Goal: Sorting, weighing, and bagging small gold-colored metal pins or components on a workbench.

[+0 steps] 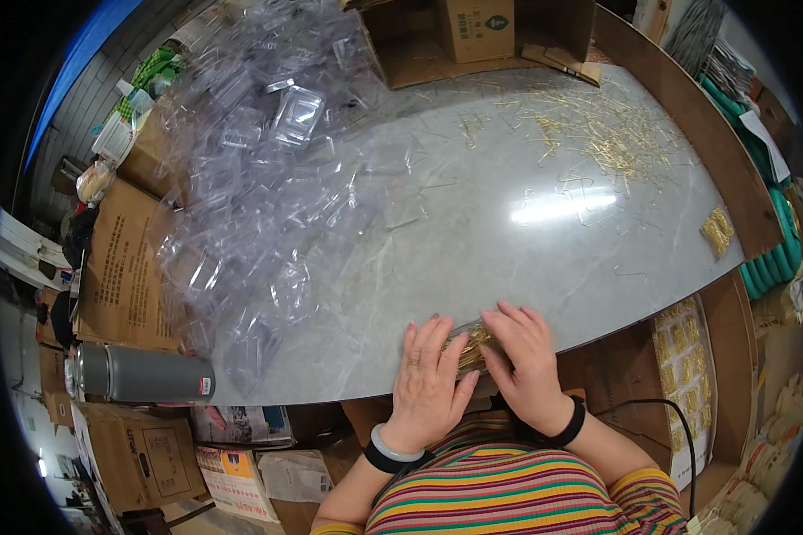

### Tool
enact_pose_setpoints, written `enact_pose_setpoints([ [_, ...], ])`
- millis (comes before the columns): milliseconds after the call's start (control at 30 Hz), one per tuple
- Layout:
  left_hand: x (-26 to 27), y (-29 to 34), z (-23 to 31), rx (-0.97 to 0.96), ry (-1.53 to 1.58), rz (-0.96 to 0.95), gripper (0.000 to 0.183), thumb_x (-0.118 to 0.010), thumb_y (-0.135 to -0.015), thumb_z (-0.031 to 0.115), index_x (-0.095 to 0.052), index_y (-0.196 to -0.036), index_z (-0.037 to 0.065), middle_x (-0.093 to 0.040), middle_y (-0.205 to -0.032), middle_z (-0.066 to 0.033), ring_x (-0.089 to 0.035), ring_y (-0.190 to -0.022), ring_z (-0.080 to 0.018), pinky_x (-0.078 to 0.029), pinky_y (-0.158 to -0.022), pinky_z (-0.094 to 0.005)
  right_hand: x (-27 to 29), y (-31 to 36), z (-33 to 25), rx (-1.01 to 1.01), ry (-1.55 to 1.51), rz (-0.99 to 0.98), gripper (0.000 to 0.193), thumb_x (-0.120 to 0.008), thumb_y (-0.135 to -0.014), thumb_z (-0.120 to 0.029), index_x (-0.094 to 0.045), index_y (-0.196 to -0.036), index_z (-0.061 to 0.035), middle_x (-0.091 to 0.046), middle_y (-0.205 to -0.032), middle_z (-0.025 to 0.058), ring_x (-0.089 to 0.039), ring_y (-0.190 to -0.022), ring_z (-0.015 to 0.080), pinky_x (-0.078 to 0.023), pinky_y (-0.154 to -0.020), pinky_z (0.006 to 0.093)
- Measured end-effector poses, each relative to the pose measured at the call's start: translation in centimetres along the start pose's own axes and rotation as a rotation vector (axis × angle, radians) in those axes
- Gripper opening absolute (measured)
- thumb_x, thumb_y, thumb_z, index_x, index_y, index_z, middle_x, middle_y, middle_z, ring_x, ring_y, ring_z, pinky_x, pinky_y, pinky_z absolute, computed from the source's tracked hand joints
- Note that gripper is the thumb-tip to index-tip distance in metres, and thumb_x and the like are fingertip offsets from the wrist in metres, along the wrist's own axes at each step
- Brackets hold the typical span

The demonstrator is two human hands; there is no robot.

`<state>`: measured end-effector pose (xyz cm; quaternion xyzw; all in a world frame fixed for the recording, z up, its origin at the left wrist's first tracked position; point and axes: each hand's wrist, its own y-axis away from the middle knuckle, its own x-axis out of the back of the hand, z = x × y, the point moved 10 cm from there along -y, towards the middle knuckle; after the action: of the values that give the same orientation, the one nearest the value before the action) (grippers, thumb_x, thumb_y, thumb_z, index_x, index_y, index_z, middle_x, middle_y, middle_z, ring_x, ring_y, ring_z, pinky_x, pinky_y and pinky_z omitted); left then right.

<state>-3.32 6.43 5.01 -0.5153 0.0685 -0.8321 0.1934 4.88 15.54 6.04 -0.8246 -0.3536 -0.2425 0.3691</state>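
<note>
At the near edge of the grey table, my left hand (426,379) and my right hand (528,367) close in from both sides on a small clear plastic box of gold wire hooks (471,349). My left fingers lie along its left side, with the thumb at its near edge. On the right, my fingers bend over the far corner and the thumb presses at the side. The hands hide much of the box. A heap of empty clear plastic boxes (299,192) covers the table's left part. Loose gold hooks (620,138) lie scattered at the far right.
A grey bottle (156,373) lies at the near left edge. An open cardboard box (401,49) and a brush (562,64) are at the back. One gold packet (716,232) sits by the right border; filled packs (684,374) lie below the table's right edge.
</note>
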Motion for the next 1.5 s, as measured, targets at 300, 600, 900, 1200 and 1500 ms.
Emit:
enact_pose_setpoints([
  [300,0.6,0.1,-0.4,-0.001,0.146,-0.003,0.087,-0.069,-0.087,0.017,-0.020,-0.157,-0.004,-0.031,-0.157,-0.0258,-0.024,-0.151,-0.0444,-0.021,-0.123,-0.0563,-0.9,0.5,-2.2,0.137,0.168,-0.303,0.074,-0.070,-0.091,-0.038,-0.044,-0.148,0.0013,-0.040,-0.158,0.0191,-0.035,-0.146,0.0418,-0.027,-0.119,0.0574],
  [600,1.9,0.6,-1.2,0.015,0.770,-0.074,0.107,-0.065,-0.085,0.011,0.011,-0.161,0.000,-0.014,-0.165,-0.0315,-0.012,-0.156,-0.0425,-0.012,-0.126,-0.0481,-1.6,-0.2,-3.2,0.201,0.062,-0.240,0.067,-0.071,-0.087,-0.012,-0.043,-0.147,0.0028,-0.044,-0.151,0.0218,-0.040,-0.142,0.0445,-0.037,-0.116,0.0539],
  [900,1.2,0.8,-0.4,-0.004,0.027,-0.006,0.064,-0.059,-0.099,0.017,-0.034,-0.153,-0.005,-0.034,-0.159,-0.0235,-0.028,-0.149,-0.0455,-0.025,-0.121,-0.0552,-0.8,-0.2,-2.2,0.038,0.025,-0.261,0.074,-0.069,-0.087,-0.008,-0.034,-0.151,0.0042,-0.042,-0.155,0.0208,-0.037,-0.144,0.0442,-0.018,-0.123,0.0592],
  [1200,1.3,0.4,-0.3,0.003,0.070,0.054,0.066,-0.063,-0.096,0.012,-0.034,-0.153,-0.005,-0.036,-0.157,-0.0242,-0.035,-0.145,-0.0456,-0.029,-0.120,-0.0547,1.0,0.6,-1.0,0.011,-0.048,-0.020,0.066,-0.068,-0.088,-0.004,-0.040,-0.147,0.0050,-0.064,-0.133,0.0184,-0.052,-0.135,0.0359,-0.023,-0.121,0.0578],
  [1500,1.5,0.5,-0.5,0.006,0.110,0.093,0.067,-0.067,-0.093,0.011,-0.038,-0.151,-0.004,-0.042,-0.152,-0.0228,-0.041,-0.141,-0.0445,-0.035,-0.117,-0.0502,2.8,1.3,-2.1,0.111,0.113,0.182,0.044,-0.076,-0.079,0.001,-0.064,-0.121,-0.0052,-0.071,-0.098,0.0046,-0.065,-0.097,0.0254,-0.043,-0.103,0.0480],
])
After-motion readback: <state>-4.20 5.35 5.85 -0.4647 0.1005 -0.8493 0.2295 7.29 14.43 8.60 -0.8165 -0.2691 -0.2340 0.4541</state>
